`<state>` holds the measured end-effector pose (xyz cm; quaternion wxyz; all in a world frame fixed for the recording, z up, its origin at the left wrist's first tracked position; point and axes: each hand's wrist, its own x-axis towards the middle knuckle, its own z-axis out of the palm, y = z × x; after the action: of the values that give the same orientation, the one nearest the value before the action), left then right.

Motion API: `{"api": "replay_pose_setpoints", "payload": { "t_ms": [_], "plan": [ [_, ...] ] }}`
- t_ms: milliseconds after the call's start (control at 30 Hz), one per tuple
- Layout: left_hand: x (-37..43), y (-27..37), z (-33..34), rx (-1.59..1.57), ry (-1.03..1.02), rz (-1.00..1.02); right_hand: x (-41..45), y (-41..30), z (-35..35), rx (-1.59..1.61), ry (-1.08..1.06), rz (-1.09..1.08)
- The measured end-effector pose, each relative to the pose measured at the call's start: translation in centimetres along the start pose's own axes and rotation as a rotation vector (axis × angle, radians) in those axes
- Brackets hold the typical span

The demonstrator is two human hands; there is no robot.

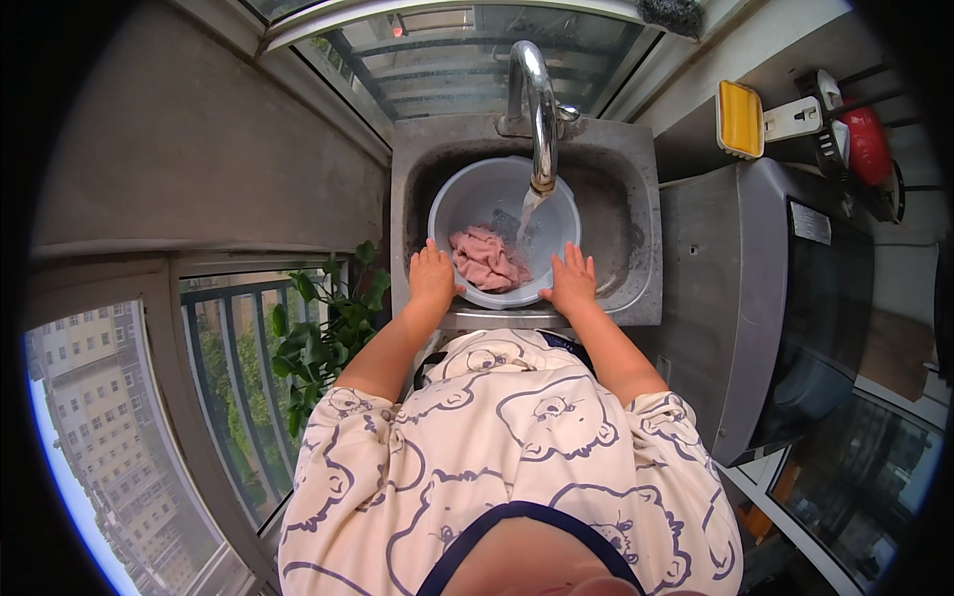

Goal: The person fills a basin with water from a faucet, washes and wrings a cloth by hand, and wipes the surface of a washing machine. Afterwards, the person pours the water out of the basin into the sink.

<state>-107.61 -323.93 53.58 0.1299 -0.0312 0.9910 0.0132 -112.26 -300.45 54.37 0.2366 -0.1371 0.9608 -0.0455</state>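
A round grey-blue plastic basin (pixel 504 175) stands inside a metal sink (pixel 648 223). In it a crumpled pink cloth (pixel 486 259) lies toward the near left side. Water (pixel 528 212) runs from the curved chrome faucet (pixel 548 127) into the basin, to the right of the cloth. At the basin's left rim is my left hand (pixel 432 277), its fingers along the outside and its thumb near the edge. My right hand (pixel 574 279) holds the opposite side in the same way. Both hands are apart from the cloth.
A leafy green plant (pixel 328 335) stands left of the sink by a barred window (pixel 238 357). To the right is a grey boxy appliance (pixel 760 313) with a dark front. A yellow sponge (pixel 740 118) sits in a white holder above it. Another window (pixel 447 71) lies behind the faucet.
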Motion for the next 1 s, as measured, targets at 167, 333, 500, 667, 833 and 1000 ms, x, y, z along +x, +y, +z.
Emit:
{"api": "replay_pose_setpoints", "payload": {
  "t_ms": [167,333,500,667,833,1000],
  "plan": [
    [0.45,0.16,0.24,0.059,-0.032,-0.027,0.19,0.0,0.09,-0.013,0.007,-0.011],
    [0.45,0.08,0.31,0.043,-0.032,-0.029,0.34,0.07,0.38,-0.022,0.015,-0.029],
    [0.28,0.04,0.38,0.039,0.001,-0.025,0.37,0.03,0.37,-0.038,0.0,-0.027],
    [0.36,0.21,-0.22,0.047,-0.084,-0.031,0.44,0.11,0.4,-0.054,-0.018,-0.011],
    [0.36,0.12,-0.06,0.041,-0.083,-0.031,0.29,-0.18,-0.16,-0.062,-0.05,-0.006],
    [0.41,0.19,-0.22,0.045,-0.097,-0.032,0.3,-0.22,-0.19,-0.063,-0.061,0.007]
  ]
}}
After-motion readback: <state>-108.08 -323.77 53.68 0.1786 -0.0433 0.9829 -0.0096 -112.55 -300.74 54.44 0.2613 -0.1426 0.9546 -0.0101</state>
